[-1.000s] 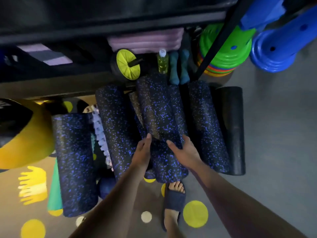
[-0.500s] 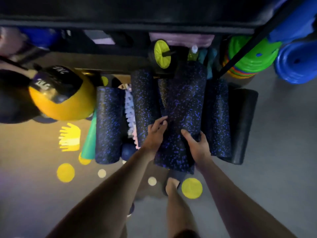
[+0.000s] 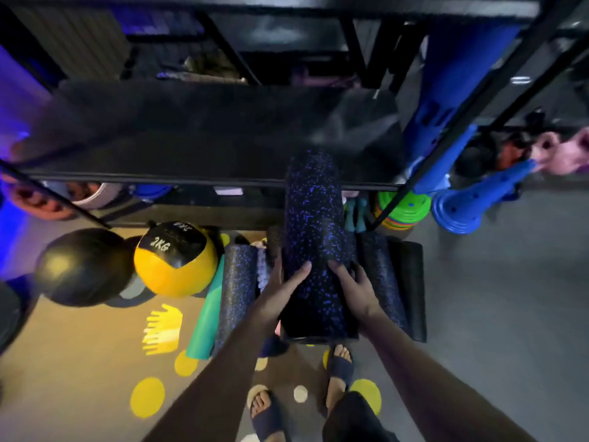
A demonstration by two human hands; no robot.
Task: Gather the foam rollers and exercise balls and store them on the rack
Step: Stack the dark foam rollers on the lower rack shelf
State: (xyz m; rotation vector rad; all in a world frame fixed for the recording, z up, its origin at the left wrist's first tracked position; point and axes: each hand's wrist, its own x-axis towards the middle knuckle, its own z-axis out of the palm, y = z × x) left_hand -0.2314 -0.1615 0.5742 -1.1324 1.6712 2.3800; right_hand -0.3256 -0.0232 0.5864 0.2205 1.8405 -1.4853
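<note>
Two hands grasp one blue-speckled foam roller (image 3: pixel 312 224) at near end: left hand (image 3: pixel 280 295) on left flank, right hand (image 3: pixel 357 291) on right, fingers (image 3: pixel 304 270) wrapped round it. Far end reaches over black rack shelf (image 3: pixel 191 148) edge.

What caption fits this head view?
Left hand and right hand hold a speckled roller at the rack edge; other rollers and two balls lie below.

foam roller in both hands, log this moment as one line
object: speckled foam roller | left hand: grips roller | right hand: grips roller | position: far end at rack shelf edge | floor: yellow ball
</note>
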